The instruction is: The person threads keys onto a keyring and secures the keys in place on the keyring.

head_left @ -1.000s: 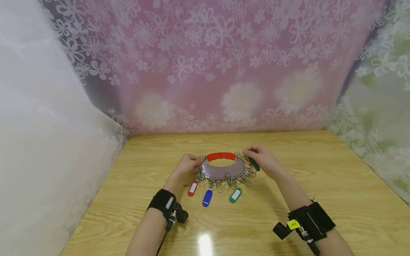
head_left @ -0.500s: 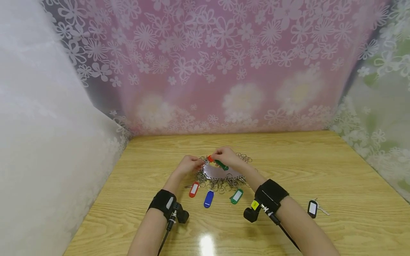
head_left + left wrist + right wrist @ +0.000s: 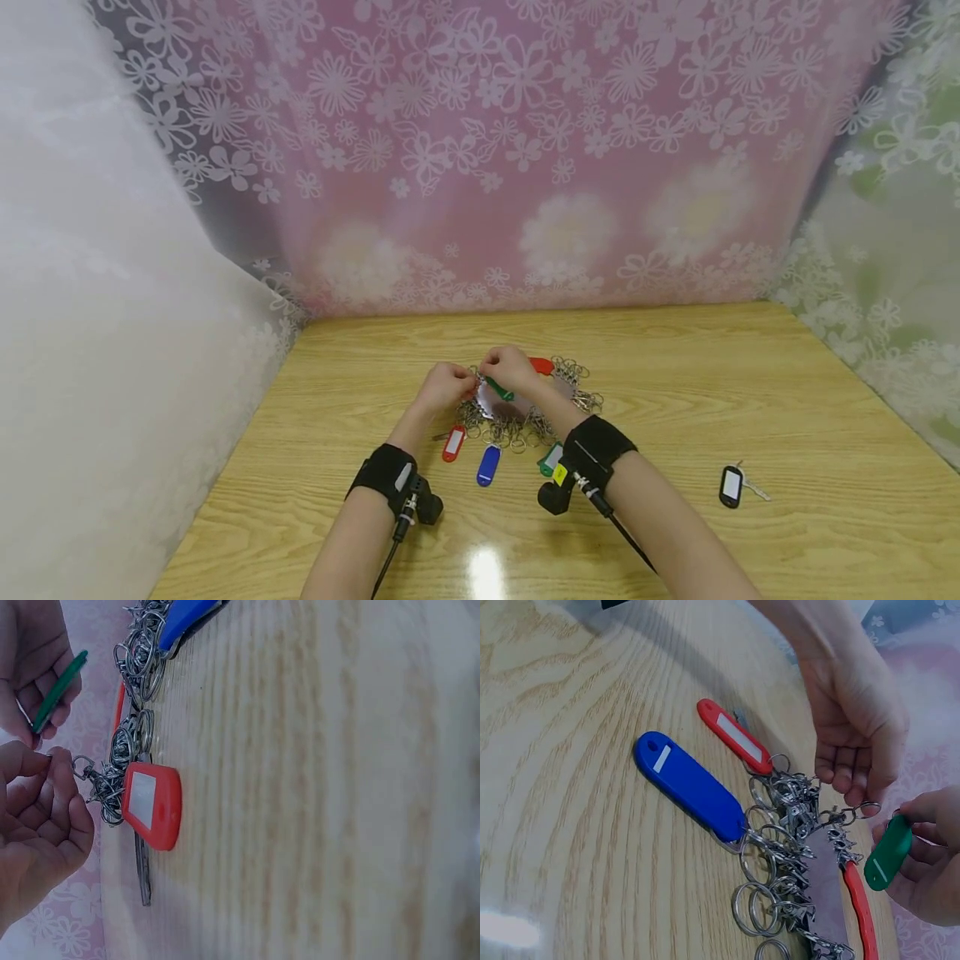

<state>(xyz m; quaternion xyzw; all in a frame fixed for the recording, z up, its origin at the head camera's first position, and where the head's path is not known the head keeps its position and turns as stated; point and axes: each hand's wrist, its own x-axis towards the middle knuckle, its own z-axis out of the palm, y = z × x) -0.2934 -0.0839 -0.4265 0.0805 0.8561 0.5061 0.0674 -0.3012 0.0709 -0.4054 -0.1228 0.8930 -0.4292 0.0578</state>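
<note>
A metal plate [image 3: 517, 406] with a red handle [image 3: 541, 366] lies on the table, its edge hung with many clips and rings. The left hand [image 3: 446, 387] pinches a small ring [image 3: 867, 809] at the plate's left end between thumb and index finger. Close beside it, the right hand [image 3: 512, 369] pinches a green tag [image 3: 889, 853] near its end, above the plate. A red tag [image 3: 453, 443], a blue tag [image 3: 488, 465] and another green tag [image 3: 551, 459] lie along the plate's near side, the last partly hidden by the right wrist.
A black tag [image 3: 731, 487] with a key [image 3: 756, 490] lies on the table [image 3: 825, 417] at the right. Floral cloth [image 3: 525, 167] hangs behind the table and at both sides.
The right hand has moved left across the plate with the green tag, close to the left hand. The black tag and key have come into sight from under the right arm. The left hand has barely moved.
</note>
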